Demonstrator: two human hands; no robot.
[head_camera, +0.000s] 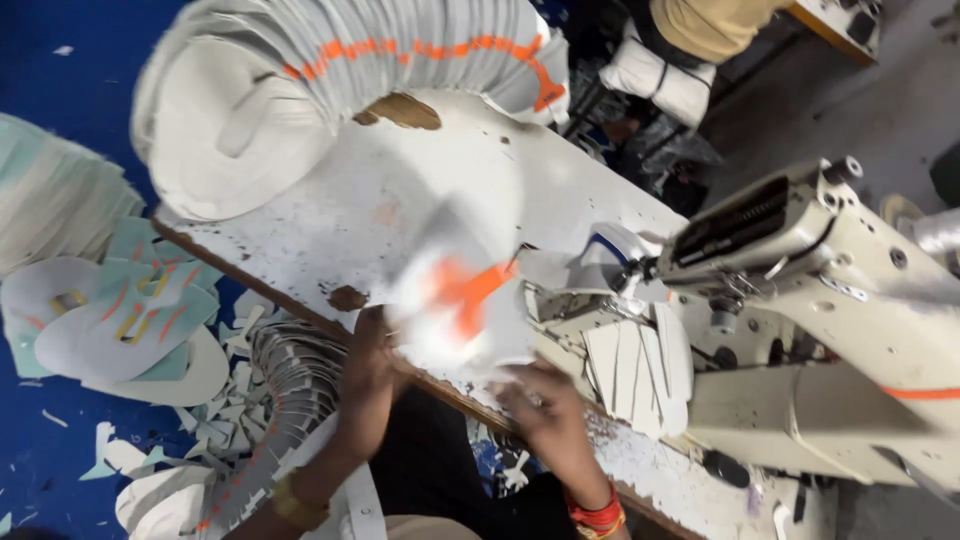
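Head view, looking down on a worn white bench (400, 200): both hands hold one blurred white fabric piece with an orange strip (462, 305). The left hand (368, 350) has its grip clamped on the piece's near-left edge; the right hand (540, 405) pinches its near-right corner. The piece lies just left of the cream sewing machine (800, 330), its orange strip slanting towards the machine's needle end, with the right hand nearer that end. White cut panels (635, 365) fan out under the machine head. A large fanned stack with an orange line (400, 50) sits far, and more cut pieces (130, 320) lie left on the blue floor.
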